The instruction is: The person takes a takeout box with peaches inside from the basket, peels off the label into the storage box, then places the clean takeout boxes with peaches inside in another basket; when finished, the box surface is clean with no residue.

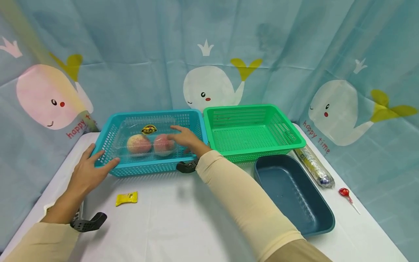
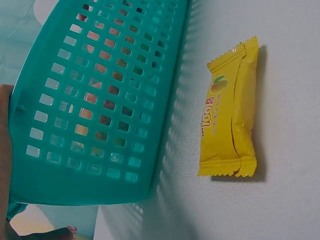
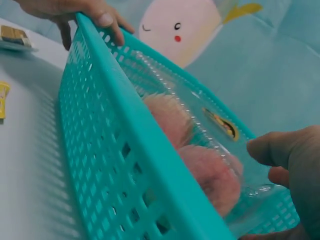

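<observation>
A clear plastic box (image 1: 134,125) with a round yellow-and-black sticker lies inside the blue basket (image 1: 144,169), holding two peaches (image 1: 139,144). My left hand (image 1: 87,171) rests on the basket's front left corner, its fingers spread across the rim. At the box's right end is my right hand (image 1: 184,137), reaching over the basket with fingers extended and apart; the right wrist view shows its fingertips (image 3: 257,150) close beside the box's end. On the white table in front of the basket lies a yellow wrapped candy (image 2: 231,112).
A green basket (image 1: 255,150) stands right beside the blue one. In front of it sits a dark blue tub (image 1: 291,193), partly behind my right sleeve. Along the right edge lie a long clear-wrapped package (image 1: 314,165) and a red lollipop (image 1: 344,192). Behind everything hangs a whale-print curtain (image 1: 140,83).
</observation>
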Motion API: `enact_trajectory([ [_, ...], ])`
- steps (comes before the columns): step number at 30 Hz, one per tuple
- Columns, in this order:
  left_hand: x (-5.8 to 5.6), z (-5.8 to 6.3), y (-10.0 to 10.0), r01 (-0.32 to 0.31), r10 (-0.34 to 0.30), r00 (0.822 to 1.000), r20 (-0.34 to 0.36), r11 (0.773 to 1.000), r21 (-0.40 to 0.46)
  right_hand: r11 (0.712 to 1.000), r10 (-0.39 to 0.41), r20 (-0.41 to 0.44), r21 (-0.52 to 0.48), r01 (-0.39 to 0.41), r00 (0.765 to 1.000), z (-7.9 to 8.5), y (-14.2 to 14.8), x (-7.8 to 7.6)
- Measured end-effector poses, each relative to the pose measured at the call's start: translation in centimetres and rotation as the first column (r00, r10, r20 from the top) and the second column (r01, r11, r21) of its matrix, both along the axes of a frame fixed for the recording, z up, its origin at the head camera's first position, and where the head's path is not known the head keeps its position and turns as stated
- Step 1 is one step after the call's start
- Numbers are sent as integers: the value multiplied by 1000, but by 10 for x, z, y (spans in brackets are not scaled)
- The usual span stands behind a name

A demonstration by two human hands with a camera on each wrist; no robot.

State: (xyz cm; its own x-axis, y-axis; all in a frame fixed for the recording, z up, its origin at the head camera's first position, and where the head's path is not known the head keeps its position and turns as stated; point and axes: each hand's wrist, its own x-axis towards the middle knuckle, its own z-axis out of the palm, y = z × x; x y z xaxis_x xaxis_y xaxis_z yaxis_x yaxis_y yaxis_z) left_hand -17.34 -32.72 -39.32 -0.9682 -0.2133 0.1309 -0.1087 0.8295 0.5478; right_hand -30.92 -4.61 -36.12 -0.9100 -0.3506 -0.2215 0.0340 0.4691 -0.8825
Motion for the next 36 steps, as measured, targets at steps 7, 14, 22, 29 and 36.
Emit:
enact_trajectory([
  [7, -2, 0, 1, 4, -4, 1000, 3, 1000, 8, 997, -53, -55, -63, 50, 997, 0, -8, 4],
  [14, 0, 1, 1, 5, -5, 1000, -1, 1000, -11, 952, -154, -85, -279, 124, 984, 4, -14, 10],
  [22, 0, 0, -1, 6, -6, 1000, 11, 1000, -3, 884, -229, -25, -424, 197, 973, 6, -10, 20],
  [29, 0, 1, -1, 2, -2, 1000, 5, 1000, -1, 797, -230, 10, -572, 194, 973, 30, 5, 33],
  [36, 1, 2, 0, -5, 5, 1000, 14, 1000, -7, 753, -266, 47, -614, 238, 963, 56, 26, 49],
])
